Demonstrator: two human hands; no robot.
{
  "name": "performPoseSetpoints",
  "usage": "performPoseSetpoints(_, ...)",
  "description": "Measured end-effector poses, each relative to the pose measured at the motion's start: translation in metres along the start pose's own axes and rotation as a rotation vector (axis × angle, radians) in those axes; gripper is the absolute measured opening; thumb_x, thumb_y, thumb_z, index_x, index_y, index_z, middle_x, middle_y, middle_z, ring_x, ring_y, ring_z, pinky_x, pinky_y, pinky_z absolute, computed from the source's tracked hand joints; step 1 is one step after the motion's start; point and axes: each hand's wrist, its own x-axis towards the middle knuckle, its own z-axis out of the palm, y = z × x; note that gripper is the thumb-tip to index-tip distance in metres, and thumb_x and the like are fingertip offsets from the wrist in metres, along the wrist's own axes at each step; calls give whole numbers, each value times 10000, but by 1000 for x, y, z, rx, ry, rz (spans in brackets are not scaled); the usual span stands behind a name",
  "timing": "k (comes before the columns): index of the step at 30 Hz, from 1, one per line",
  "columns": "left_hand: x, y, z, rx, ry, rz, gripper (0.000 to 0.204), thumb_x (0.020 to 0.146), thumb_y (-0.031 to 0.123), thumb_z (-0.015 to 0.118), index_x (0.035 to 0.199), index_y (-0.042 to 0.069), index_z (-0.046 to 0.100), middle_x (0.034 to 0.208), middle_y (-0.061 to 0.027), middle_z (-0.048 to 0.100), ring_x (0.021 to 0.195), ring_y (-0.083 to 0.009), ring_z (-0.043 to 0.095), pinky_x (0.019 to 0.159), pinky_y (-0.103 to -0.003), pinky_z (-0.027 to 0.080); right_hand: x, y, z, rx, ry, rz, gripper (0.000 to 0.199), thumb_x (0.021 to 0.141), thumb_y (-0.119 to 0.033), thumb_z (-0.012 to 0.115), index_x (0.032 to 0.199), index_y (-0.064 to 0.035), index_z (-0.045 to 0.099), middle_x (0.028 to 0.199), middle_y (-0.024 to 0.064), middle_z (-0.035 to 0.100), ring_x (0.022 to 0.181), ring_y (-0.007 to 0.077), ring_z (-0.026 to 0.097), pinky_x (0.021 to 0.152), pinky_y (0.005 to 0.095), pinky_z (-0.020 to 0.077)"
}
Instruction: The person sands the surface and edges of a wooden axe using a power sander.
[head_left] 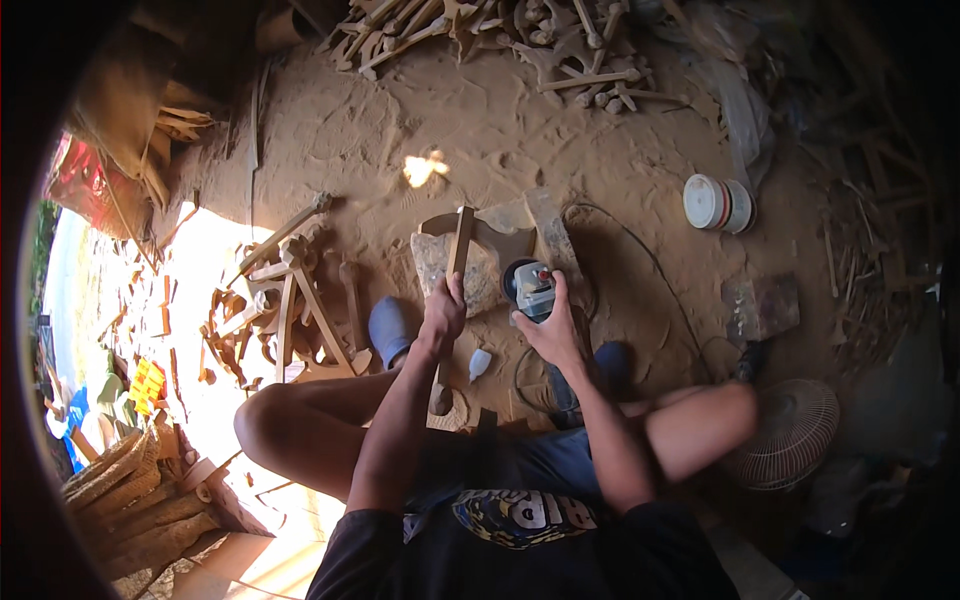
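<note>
My left hand [446, 306] is closed around a long tan bone-like bar [461, 240]; its knobbed lower end [440, 398] shows below my wrist. The bar's upper part stands over a worn, mottled block [428, 262]; whether they touch I cannot tell. In my right hand [555, 332] is a grey angle grinder [536, 290] with a red button, its dark disc facing left, apart from the bar. Whether the disc spins is not clear. A dark curved piece [436, 225] lies on the block's far side.
Knobbed bone-like pieces lie piled at left [300, 290] and far ahead [590, 60]. A dark cord [665, 270] curves across the sandy floor at right. Further right are a white tub [706, 204], a square block [762, 305] and a fan [790, 435]. A small white bottle [479, 364] lies between my legs.
</note>
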Motion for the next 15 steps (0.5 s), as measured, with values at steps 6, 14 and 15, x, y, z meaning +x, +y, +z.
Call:
performPoseSetpoints(6,2,-6,-2,66,-1,-26,536,1138,470,454,1159,-30,648,947,-374,697,969,-587,667,798,-606,521,0,-32,3,-233,-117,38,1052,846,-404,835,1640,-24,258,1527,310,522,1348,479,571,1093,524,485)
performPoseSetpoints(14,-3,-1,-2,1,-27,-29,536,1139,473,454,1160,-20,661,895,-324,712,921,-530,706,776,-577,533,-20,-35,-12,-338,-304,236,1043,842,-411,834,1627,-14,274,1418,323,605,1274,485,626,1057,518,512)
performPoseSetpoints(15,0,0,2,-11,-26,-21,538,1139,476,452,1152,-17,667,893,-314,714,919,-517,712,770,-573,532,-26,-23,-13,-214,-226,171,1035,836,-387,844,1619,-11,282,1390,323,616,1257,468,641,1057,508,513)
